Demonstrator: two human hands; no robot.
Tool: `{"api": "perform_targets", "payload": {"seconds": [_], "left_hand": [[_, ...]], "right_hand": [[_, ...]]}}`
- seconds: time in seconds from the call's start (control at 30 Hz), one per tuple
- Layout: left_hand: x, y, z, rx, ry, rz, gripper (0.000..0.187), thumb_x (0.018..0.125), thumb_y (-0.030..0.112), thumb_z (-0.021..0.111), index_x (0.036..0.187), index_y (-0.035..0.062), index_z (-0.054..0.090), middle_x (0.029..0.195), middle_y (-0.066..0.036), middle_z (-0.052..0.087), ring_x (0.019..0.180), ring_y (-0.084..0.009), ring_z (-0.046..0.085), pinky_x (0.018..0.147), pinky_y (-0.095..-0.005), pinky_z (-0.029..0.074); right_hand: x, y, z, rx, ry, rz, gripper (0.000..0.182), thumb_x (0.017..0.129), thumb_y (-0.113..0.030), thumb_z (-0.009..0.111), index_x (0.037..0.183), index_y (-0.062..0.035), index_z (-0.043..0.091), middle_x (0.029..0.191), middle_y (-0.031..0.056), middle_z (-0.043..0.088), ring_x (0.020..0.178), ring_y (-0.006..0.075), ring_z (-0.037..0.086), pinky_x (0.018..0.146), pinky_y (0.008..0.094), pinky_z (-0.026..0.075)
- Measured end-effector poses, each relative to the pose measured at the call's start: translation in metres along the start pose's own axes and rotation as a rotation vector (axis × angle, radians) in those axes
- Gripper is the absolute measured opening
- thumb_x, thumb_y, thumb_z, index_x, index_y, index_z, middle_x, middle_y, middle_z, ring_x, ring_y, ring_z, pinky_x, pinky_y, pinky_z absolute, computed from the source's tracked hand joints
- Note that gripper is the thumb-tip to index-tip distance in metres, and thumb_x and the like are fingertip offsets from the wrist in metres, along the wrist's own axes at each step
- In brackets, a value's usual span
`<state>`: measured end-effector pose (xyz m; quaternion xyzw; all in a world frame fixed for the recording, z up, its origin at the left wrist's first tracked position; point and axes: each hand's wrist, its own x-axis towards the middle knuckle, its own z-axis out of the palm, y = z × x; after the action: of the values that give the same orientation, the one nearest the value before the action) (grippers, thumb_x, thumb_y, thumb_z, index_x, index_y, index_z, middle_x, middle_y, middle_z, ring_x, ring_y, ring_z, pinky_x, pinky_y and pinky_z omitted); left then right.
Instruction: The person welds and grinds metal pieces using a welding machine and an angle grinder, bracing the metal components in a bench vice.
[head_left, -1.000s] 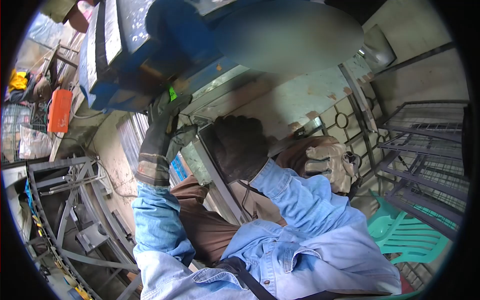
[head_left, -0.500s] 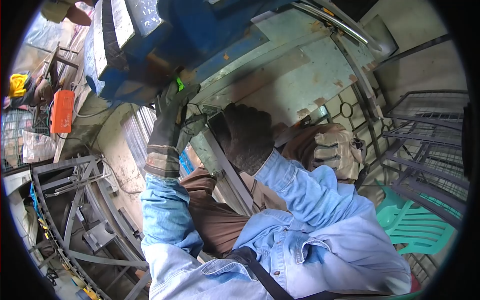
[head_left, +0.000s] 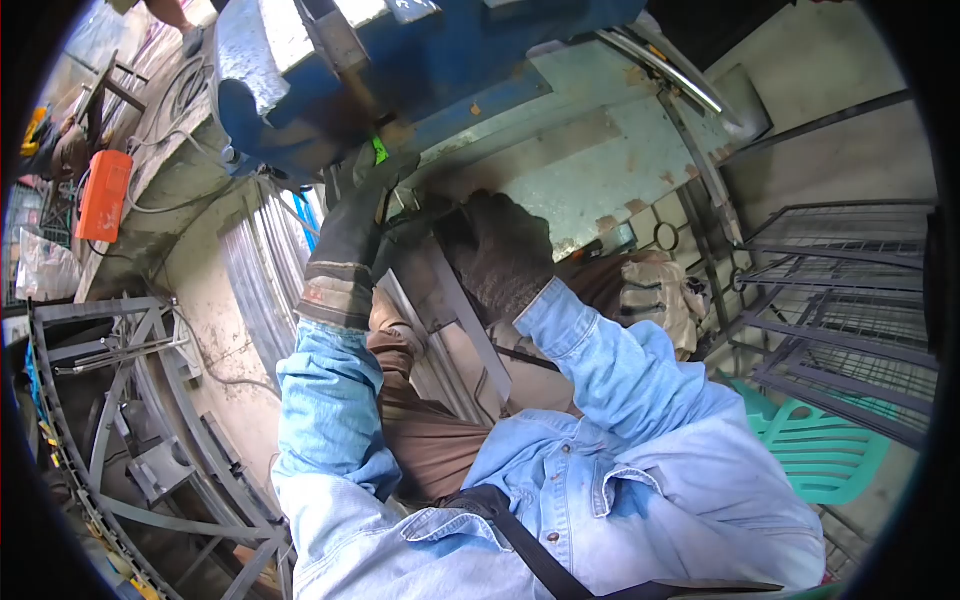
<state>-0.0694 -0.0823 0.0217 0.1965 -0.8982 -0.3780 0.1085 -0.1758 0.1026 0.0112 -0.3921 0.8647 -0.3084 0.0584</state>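
A blue metal machine [head_left: 440,75] with a pale green panel [head_left: 580,165] fills the space in front of me. My left hand [head_left: 355,225], in a dark glove, is up against its lower edge beside a bright green piece [head_left: 380,150]. Its fingers look bent round something that I cannot make out. My right hand [head_left: 505,250], gloved too, is closed at the upper end of a flat metal bar [head_left: 470,320]. The bar slants down towards my lap. Its top end lies in shadow between the hands, so the contact there is partly hidden.
Ribbed metal strips [head_left: 260,275] stand left of my hands. A steel frame [head_left: 125,400] is at lower left, an orange box [head_left: 103,195] with a cable above it. To the right are dark wire racks [head_left: 850,300] and a green plastic chair [head_left: 820,450]. Another person's foot shows at upper left.
The view has shifted, so the machine sits farther right. The flat bar shows more plainly between my hands, its lower end angled to the right. Both hands stay close to the machine.
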Motion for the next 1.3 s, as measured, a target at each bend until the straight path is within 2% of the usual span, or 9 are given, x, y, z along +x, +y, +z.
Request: {"api": "perform_targets", "payload": {"seconds": [0.07,0.23,0.53,0.63,0.77,0.83,0.97,1.13,1.3], "left_hand": [[0.004,-0.017,0.008,0.235,0.126,0.213,0.061,0.089,0.021,0.079,0.147,0.0207,0.061,0.15,-0.013,0.061,0.15,-0.0374,0.043,0.13,-0.0534,0.019],[0.008,-0.02,0.011,0.197,0.16,0.217,0.059,0.091,0.024,0.077,0.148,0.0208,0.06,0.152,-0.013,0.06,0.154,-0.0379,0.04,0.132,-0.0534,0.014],[0.0,-0.001,0.0,-0.069,0.018,0.05,0.065,0.086,0.016,0.082,0.148,0.0153,0.06,0.147,-0.013,0.064,0.139,-0.0308,0.057,0.12,-0.041,0.041],[0.006,-0.007,0.003,0.09,0.074,0.162,0.065,0.086,0.018,0.082,0.147,0.0148,0.06,0.146,-0.013,0.064,0.135,-0.0327,0.061,0.119,-0.0419,0.042],[0.004,-0.004,0.003,0.012,0.068,0.117,0.064,0.086,0.018,0.082,0.146,0.0148,0.061,0.144,-0.013,0.065,0.133,-0.0336,0.061,0.119,-0.0412,0.041],[0.006,-0.009,0.004,0.033,0.049,0.11,0.07,0.079,0.021,0.088,0.144,0.02,0.062,0.15,-0.015,0.058,0.144,-0.0389,0.048,0.117,-0.045,0.043],[0.006,-0.008,0.007,-0.02,0.063,0.094,0.068,0.079,0.016,0.087,0.143,0.0165,0.064,0.141,-0.016,0.064,0.136,-0.0369,0.056,0.12,-0.0452,0.039],[0.007,-0.019,0.009,0.215,0.181,0.32,0.07,0.074,0.021,0.091,0.139,0.0189,0.066,0.147,-0.018,0.057,0.142,-0.0423,0.046,0.121,-0.0506,0.035],[0.003,-0.014,0.001,0.323,0.083,0.232,0.069,0.08,0.021,0.087,0.144,0.0241,0.061,0.159,-0.02,0.045,0.145,-0.0463,0.039,0.12,-0.0497,0.039]], "right_hand": [[-0.003,0.004,0.004,0.015,0.023,-0.01,0.036,0.092,-0.041,0.072,0.11,-0.0104,0.064,0.103,0.0152,0.069,0.097,0.0359,0.07,0.081,0.0548,0.052],[-0.005,0.008,0.01,0.005,0.055,-0.041,0.031,0.088,-0.026,0.074,0.11,-0.0089,0.063,0.102,0.0169,0.069,0.091,0.0398,0.071,0.079,0.0534,0.054],[-0.006,-0.002,0.004,-0.099,0.109,-0.009,0.041,0.091,-0.04,0.073,0.113,-0.0083,0.062,0.098,0.0188,0.067,0.091,0.0422,0.069,0.077,0.0555,0.054],[-0.003,-0.004,0.008,-0.073,0.001,0.083,0.045,0.082,-0.025,0.079,0.12,-0.0083,0.06,0.105,0.0175,0.068,0.098,0.039,0.071,0.082,0.0548,0.055],[-0.003,-0.006,0.01,-0.048,-0.013,0.12,0.044,0.086,-0.028,0.078,0.121,-0.0084,0.06,0.104,0.0179,0.069,0.099,0.0393,0.071,0.083,0.0547,0.055],[-0.003,-0.006,0.008,-0.062,-0.022,0.118,0.04,0.089,-0.03,0.076,0.119,-0.0078,0.061,0.104,0.0184,0.069,0.101,0.039,0.071,0.084,0.0543,0.056],[-0.001,-0.007,0.004,0.056,-0.013,0.116,0.034,0.093,-0.031,0.073,0.117,-0.0088,0.063,0.105,0.0192,0.07,0.101,0.0391,0.071,0.086,0.0541,0.056],[-0.002,-0.001,0.004,0.007,0.036,0.026,0.032,0.097,-0.04,0.066,0.114,-0.0135,0.065,0.101,0.0188,0.07,0.094,0.0412,0.071,0.08,0.0573,0.056],[-0.003,0.011,0.015,-0.039,0.014,-0.02,0.038,0.097,-0.044,0.064,0.114,-0.0104,0.062,0.1,0.0189,0.069,0.094,0.0416,0.07,0.078,0.0586,0.055]]}}
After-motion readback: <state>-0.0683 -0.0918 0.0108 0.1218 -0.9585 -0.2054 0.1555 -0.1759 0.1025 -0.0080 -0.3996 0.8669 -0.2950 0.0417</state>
